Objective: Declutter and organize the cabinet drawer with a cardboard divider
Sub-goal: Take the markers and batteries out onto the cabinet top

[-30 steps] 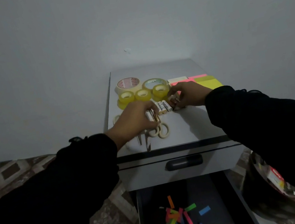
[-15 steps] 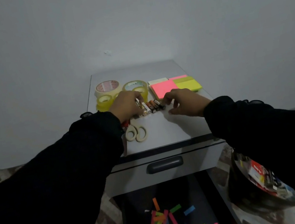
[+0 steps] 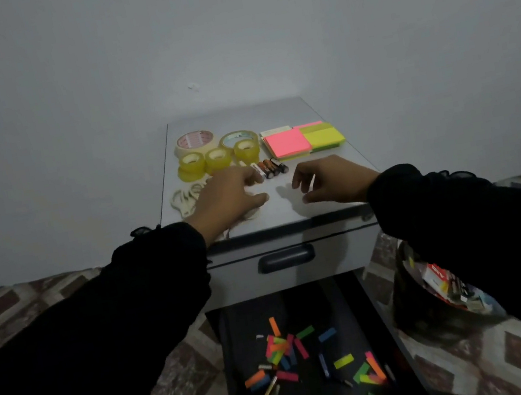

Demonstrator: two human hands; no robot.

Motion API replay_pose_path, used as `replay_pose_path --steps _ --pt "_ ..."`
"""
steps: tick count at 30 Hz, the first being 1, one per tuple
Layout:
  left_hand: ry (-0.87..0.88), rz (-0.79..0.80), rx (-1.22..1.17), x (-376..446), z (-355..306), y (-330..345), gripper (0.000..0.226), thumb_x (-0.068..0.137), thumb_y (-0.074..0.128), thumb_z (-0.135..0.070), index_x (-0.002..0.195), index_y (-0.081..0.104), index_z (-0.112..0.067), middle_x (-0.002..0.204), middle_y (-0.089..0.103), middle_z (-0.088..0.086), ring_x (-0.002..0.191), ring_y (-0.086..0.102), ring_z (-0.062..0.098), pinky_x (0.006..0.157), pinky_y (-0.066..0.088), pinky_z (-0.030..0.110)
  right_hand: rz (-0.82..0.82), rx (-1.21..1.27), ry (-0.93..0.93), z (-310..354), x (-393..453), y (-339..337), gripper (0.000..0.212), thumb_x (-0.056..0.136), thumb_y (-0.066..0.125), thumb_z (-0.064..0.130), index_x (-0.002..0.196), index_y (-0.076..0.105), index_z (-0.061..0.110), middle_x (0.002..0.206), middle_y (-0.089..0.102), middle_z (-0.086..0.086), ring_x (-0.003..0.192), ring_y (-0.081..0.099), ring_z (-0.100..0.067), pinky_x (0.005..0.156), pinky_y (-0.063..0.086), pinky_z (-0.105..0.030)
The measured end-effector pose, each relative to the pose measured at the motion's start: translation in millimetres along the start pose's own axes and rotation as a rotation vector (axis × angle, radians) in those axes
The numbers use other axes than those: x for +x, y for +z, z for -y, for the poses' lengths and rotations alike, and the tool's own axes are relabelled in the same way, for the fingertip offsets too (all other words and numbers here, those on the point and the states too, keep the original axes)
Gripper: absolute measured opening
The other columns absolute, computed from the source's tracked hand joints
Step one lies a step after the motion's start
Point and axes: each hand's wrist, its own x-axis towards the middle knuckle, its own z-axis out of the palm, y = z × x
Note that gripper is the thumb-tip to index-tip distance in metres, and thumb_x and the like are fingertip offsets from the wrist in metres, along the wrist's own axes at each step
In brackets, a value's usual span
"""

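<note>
Head view only. Both hands hovered over the cabinet top (image 3: 323,109), black sleeves to the wrists. The left hand (image 3: 227,196) lay flat, fingers relaxed and spread, fingertips just beside the batteries (image 3: 269,168), holding nothing that I could see. The right hand (image 3: 329,180) hung loosely curled, fingers apart, empty, near the batteries' right end. Behind them stood the tape rolls (image 3: 216,151) and the sticky notes (image 3: 303,139); the scissors (image 3: 188,199) lay partly under the left wrist.

The open drawer (image 3: 307,311) below held scattered colored paper strips (image 3: 281,350). No cardboard divider was visible anywhere.

Risks, judged: the batteries were round and lay loose, so a nudge from either hand could roll them off the front edge into the drawer or onto the floor. The left sleeve could drag the scissors off the left side. The loose strips could flutter out when scooped.
</note>
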Motion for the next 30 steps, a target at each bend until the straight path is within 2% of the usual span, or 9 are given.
replay_pose_path --steps 4,6,9,12,15,19,21,25,30 --pt "0.084 0.042 -0.048 -59 -12 11 0.027 0.078 0.072 -0.031 0.102 0.066 -0.021 0.093 0.06 -0.006 0.082 0.057 0.009 0.072 0.048 0.027 0.066 -0.024 0.016 11 -39 10 0.024 0.083 0.065 0.009 0.107 0.061 0.01 0.092 0.06 0.002 0.078 0.053 -0.012 0.062 0.036 -0.02" --pt "0.098 0.107 -0.014 -86 -11 25 0.027 0.079 0.071 -0.031 0.103 0.066 -0.021 0.096 0.062 -0.004 0.085 0.057 0.008 0.071 0.044 0.024 0.132 -0.066 0.033 12 -58 20 0.027 0.082 0.067 0.011 0.109 0.06 0.009 0.098 0.062 -0.001 0.081 0.052 -0.011 0.068 0.035 -0.018" --pt "0.043 0.263 0.074 -115 -4 53 0.033 0.081 0.069 -0.032 0.111 0.063 -0.021 0.108 0.063 -0.002 0.091 0.057 0.011 0.073 0.041 0.022 0.287 -0.091 0.083 12 -83 43 0.033 0.081 0.069 0.014 0.113 0.06 0.011 0.106 0.064 -0.004 0.084 0.055 -0.012 0.068 0.035 -0.015" --pt "-0.013 0.402 0.081 -138 9 82 0.039 0.082 0.068 -0.033 0.116 0.061 -0.017 0.115 0.061 0.003 0.102 0.058 0.016 0.082 0.044 0.026 0.371 -0.154 0.112 8 -101 74 0.034 0.084 0.065 0.015 0.116 0.058 0.011 0.114 0.064 -0.007 0.102 0.059 -0.022 0.077 0.038 -0.02" --pt "-0.048 0.463 0.082 -167 24 114 0.039 0.08 0.069 -0.032 0.115 0.063 -0.018 0.114 0.063 0.004 0.103 0.059 0.017 0.083 0.044 0.026 0.438 -0.213 0.134 1 -118 108 0.034 0.086 0.061 0.015 0.119 0.056 0.009 0.12 0.061 -0.01 0.111 0.057 -0.025 0.085 0.041 -0.024" --pt "-0.074 0.543 0.043 -199 41 149 0.041 0.08 0.069 -0.033 0.115 0.063 -0.012 0.112 0.063 0.007 0.103 0.059 0.021 0.085 0.048 0.031 0.541 -0.196 0.179 -16 -139 154 0.039 0.086 0.061 0.014 0.125 0.053 0.011 0.123 0.059 -0.008 0.114 0.055 -0.023 0.086 0.041 -0.024" --pt "-0.077 0.58 0.039 -209 48 162 0.039 0.082 0.069 -0.033 0.114 0.063 -0.012 0.112 0.063 0.006 0.104 0.059 0.021 0.084 0.045 0.029 0.591 -0.176 0.205 -26 -148 176 0.042 0.085 0.064 0.013 0.125 0.054 0.01 0.123 0.06 -0.009 0.113 0.056 -0.023 0.089 0.042 -0.026" --pt "-0.107 0.654 0.048 -220 58 185 0.036 0.081 0.069 -0.028 0.11 0.063 -0.008 0.11 0.063 0.007 0.102 0.059 0.022 0.081 0.043 0.029 0.63 -0.179 0.239 -46 -160 206 0.039 0.085 0.063 0.014 0.123 0.056 0.012 0.121 0.061 -0.008 0.113 0.057 -0.023 0.091 0.043 -0.027" --pt "-0.136 0.708 0.107 -228 69 207 0.043 0.08 0.068 -0.028 0.12 0.061 -0.014 0.12 0.059 0.008 0.112 0.054 0.022 0.09 0.043 0.029 0.659 -0.159 0.308 -66 -158 233 0.037 0.087 0.061 0.013 0.123 0.055 0.013 0.123 0.06 -0.008 0.114 0.056 -0.022 0.093 0.044 -0.027"
